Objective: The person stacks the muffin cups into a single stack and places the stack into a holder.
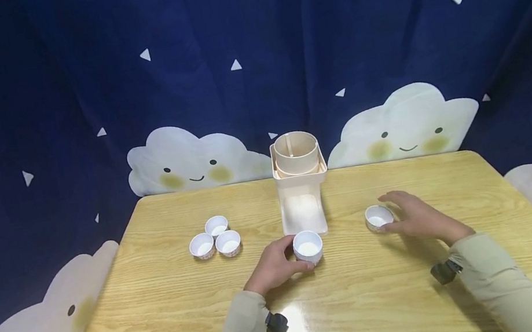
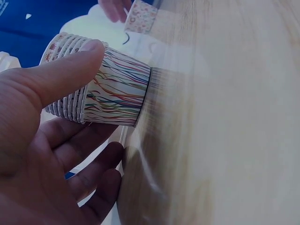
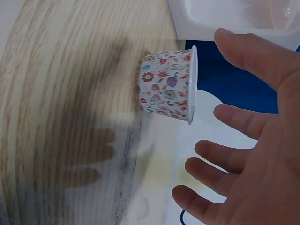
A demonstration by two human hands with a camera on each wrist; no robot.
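Observation:
My left hand (image 1: 274,264) grips a stack of small paper cups (image 2: 117,89), thumb on one side and fingers on the other. Several white rims show at the top of the stack, and the lowest cup has coloured wavy stripes. The stack stands upright on the table, just in front of a cream-coloured dispenser-like stand (image 1: 300,189). To the right, a single paper cup (image 3: 164,84) with a colourful flower pattern stands upright. Around it, thumb and fingers spread, is my right hand (image 1: 414,216); the right wrist view shows a gap between hand and cup.
Three more paper cups (image 1: 228,244) stand close together on the left of the wooden table (image 1: 176,322). The stand has a round open container (image 1: 297,152) on top, near the table's back edge. Behind hangs a dark blue curtain (image 1: 202,35) with white clouds.

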